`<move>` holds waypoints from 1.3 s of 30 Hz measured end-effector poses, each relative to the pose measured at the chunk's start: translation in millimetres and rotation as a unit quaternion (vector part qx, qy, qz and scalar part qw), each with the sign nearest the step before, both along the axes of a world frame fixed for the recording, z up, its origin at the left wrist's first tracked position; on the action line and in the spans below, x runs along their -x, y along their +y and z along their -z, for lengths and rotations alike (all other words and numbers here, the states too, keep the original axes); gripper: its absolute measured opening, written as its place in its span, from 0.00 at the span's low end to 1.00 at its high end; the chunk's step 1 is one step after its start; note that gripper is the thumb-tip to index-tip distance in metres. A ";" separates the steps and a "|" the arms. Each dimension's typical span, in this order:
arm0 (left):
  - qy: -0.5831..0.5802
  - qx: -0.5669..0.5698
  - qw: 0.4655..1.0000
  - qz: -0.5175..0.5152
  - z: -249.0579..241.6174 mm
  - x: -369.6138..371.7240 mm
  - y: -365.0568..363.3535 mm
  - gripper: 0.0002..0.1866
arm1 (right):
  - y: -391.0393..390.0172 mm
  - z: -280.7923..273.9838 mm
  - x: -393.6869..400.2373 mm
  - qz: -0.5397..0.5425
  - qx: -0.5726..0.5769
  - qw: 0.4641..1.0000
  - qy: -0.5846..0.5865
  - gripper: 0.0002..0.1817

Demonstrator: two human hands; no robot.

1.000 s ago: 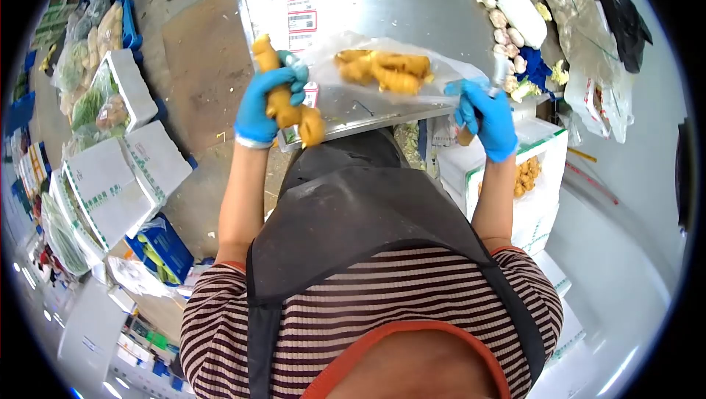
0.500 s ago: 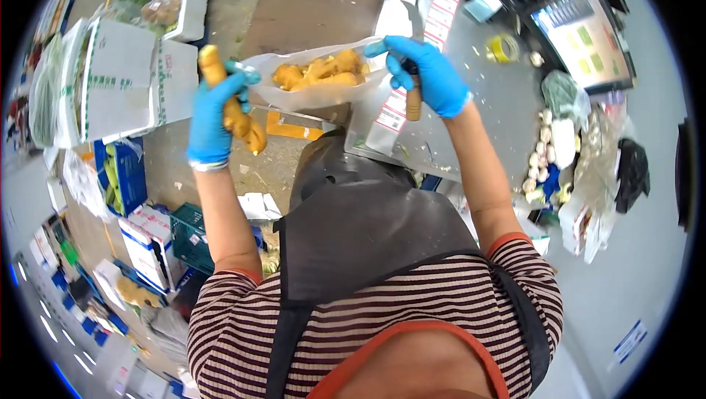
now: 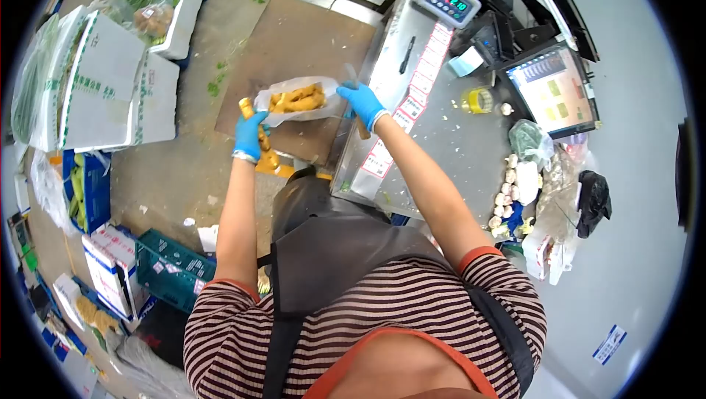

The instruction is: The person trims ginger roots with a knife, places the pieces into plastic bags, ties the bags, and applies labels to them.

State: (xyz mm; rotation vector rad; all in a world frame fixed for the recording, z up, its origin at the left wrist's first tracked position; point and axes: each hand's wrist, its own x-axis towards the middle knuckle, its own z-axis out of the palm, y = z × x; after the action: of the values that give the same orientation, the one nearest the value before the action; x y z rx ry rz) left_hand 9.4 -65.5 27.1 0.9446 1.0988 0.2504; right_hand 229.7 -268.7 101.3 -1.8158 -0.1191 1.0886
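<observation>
My left hand (image 3: 251, 136), in a blue glove, is closed round a long knobbly piece of ginger (image 3: 245, 108) and also pinches the left end of a whitish plastic bag (image 3: 325, 111). More ginger (image 3: 298, 99) lies inside the bag, which hangs open between both hands over a brown board. Also gloved in blue, my right hand (image 3: 364, 103) grips a knife (image 3: 362, 131) with a wooden handle, its blade pointing away from me. The fingers of that hand are at the bag's right end; how firmly they hold it is hidden.
The brown board (image 3: 309, 31) lies ahead. On the metal counter (image 3: 448, 149) at right are a label strip (image 3: 412, 107), a dark slim tool (image 3: 407, 55), a lit scale (image 3: 446, 0), a tape roll (image 3: 476, 101), a monitor (image 3: 551, 94) and garlic (image 3: 506, 200). White foam boxes (image 3: 103, 75) stand left.
My arms have stretched further out, carrying the bag, ginger and knife over the brown board. The camera view has shifted, bringing the scale fully into sight.
</observation>
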 end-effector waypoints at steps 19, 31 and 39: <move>-0.368 0.253 0.888 0.107 -163.4 -70.5 -90.1 0.26 | -87.3 -85.0 81.0 -0.157 -0.148 0.963 0.160 0.22; -0.107 0.134 0.917 0.360 -91.2 -80.3 -126.0 0.24 | -229.6 -46.4 118.6 0.367 -0.063 0.920 0.122 0.22; -0.104 -0.001 0.829 0.550 -134.4 -95.4 -235.5 0.22 | -334.6 35.1 139.6 0.302 0.190 0.933 -0.043 0.34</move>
State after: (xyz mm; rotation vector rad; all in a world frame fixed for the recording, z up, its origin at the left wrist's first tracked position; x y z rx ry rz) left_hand 104.8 -301.0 161.4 1.3687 0.2229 -0.5897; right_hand 90.1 -603.2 66.1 -2.0409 0.6045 0.6125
